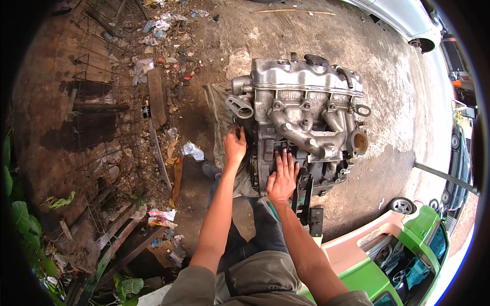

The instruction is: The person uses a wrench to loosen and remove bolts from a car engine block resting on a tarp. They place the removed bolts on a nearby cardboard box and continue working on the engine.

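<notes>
In front of me stands a car engine with a silvery valve cover on top and a curved grey exhaust manifold on the near side. My right hand lies on the dark engine block below the manifold, fingers stretched out. At the engine's left end my left hand is closed, fingertips pinched together. A thin metallic bit shows above those fingertips, too small to name. Just above that hand juts a silver bracket with a round opening.
Under the engine's left side lies a drab cloth. A black metal stand holds it at the near right. Litter and a wooden plank lie to the left. A green and pink vehicle body stands at the lower right, a silver car at the far right.
</notes>
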Demonstrator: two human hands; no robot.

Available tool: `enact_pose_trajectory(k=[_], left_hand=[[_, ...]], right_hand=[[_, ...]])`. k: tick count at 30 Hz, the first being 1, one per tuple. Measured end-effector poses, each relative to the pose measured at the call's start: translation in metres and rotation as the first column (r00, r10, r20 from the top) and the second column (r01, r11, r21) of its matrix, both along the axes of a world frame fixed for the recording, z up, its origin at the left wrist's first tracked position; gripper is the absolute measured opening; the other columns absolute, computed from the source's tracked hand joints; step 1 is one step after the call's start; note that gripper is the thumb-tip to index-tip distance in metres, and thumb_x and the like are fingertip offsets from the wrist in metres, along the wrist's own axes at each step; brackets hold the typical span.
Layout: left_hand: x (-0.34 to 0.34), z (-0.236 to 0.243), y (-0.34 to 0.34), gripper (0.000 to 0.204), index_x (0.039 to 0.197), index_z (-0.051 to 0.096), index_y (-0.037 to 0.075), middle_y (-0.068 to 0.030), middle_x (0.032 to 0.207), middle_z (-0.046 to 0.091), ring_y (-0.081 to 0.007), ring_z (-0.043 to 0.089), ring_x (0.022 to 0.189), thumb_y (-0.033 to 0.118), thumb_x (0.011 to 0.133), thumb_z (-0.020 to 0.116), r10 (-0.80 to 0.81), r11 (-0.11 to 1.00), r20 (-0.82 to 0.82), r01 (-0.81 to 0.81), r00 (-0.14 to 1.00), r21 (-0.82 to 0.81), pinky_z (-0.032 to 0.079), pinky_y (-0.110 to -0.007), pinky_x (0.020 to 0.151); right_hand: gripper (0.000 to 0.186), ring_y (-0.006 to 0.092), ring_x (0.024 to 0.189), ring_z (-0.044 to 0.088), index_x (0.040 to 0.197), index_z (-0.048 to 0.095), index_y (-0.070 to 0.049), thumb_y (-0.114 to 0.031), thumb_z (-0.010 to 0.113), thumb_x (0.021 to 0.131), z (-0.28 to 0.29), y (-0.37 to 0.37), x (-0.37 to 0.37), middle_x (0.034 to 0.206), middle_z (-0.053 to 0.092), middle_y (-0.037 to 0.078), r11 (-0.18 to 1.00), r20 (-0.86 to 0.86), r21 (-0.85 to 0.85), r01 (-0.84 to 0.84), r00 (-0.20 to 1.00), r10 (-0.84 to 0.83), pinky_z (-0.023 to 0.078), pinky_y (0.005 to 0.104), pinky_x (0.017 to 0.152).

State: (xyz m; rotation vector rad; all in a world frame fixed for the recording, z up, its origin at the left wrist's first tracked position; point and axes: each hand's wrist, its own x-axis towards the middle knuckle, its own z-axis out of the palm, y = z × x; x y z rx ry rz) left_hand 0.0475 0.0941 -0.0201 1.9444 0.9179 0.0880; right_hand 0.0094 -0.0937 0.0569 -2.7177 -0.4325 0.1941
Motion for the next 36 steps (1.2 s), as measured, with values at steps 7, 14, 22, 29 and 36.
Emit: enact_pose_trajectory(k=[7, 14, 22, 29, 36], left_hand=[[0.003, -0.071, 0.017, 0.024, 0.085, 0.066, -0.007, -0.0287, 0.081, 0.067, -0.0476, 0.066, 0.078, 0.016, 0.092, 0.067, -0.066, 0.998, -0.152, 0.063, 0.986, -0.028, 0.049, -0.050, 0.069], [-0.051, -0.012, -0.004, 0.019, 0.091, 0.060, -0.002, -0.0177, 0.082, 0.073, -0.0177, 0.066, 0.061, 0.014, 0.098, 0.067, 0.411, 0.787, 0.203, -0.234, 0.889, -0.571, 0.050, -0.031, 0.057], [-0.076, 0.020, -0.051, 0.020, 0.091, 0.058, 0.001, -0.0132, 0.087, 0.075, -0.0073, 0.054, 0.064, 0.017, 0.099, 0.067, 0.632, 0.663, 0.215, -0.375, 0.745, -0.648, 0.043, -0.024, 0.059], [-0.067, 0.025, -0.073, 0.019, 0.093, 0.059, 0.002, -0.0118, 0.090, 0.074, -0.0082, 0.056, 0.069, 0.017, 0.099, 0.067, 0.670, 0.664, 0.221, -0.439, 0.709, -0.605, 0.043, -0.025, 0.063], [-0.071, 0.030, -0.068, 0.018, 0.092, 0.058, 0.000, -0.0070, 0.078, 0.065, -0.0112, 0.060, 0.072, 0.015, 0.100, 0.065, 0.560, 0.772, 0.258, -0.383, 0.787, -0.508, 0.046, -0.030, 0.067]], right_hand=[[0.068, 0.0287, 0.148, 0.032, 0.150, 0.045, -0.014, -0.020, 0.047, 0.083, -0.002, -0.001, 0.000, 0.161, 0.035, 0.007, 1.000, 0.025, 0.031, -0.006, 1.000, 0.006, 0.017, 0.0527, 0.123], [0.068, 0.0283, 0.149, 0.031, 0.150, 0.045, -0.013, -0.019, 0.048, 0.082, -0.001, -0.001, -0.001, 0.161, 0.035, 0.007, 1.000, 0.020, 0.021, -0.004, 1.000, 0.004, 0.017, 0.0522, 0.123], [0.067, 0.0309, 0.149, 0.032, 0.150, 0.044, -0.012, -0.018, 0.045, 0.083, 0.002, 0.000, 0.000, 0.160, 0.037, 0.010, 0.999, 0.020, 0.046, -0.008, 1.000, 0.007, 0.017, 0.0523, 0.123], [0.067, 0.0308, 0.149, 0.031, 0.151, 0.044, -0.012, -0.018, 0.044, 0.084, 0.002, 0.000, 0.000, 0.160, 0.037, 0.010, 0.999, 0.014, 0.040, -0.009, 1.000, 0.008, 0.017, 0.0521, 0.123], [0.068, 0.0304, 0.149, 0.031, 0.151, 0.043, -0.012, -0.018, 0.044, 0.084, 0.003, 0.000, 0.000, 0.160, 0.037, 0.010, 0.999, -0.004, 0.041, -0.005, 1.000, 0.005, 0.016, 0.0519, 0.123]])
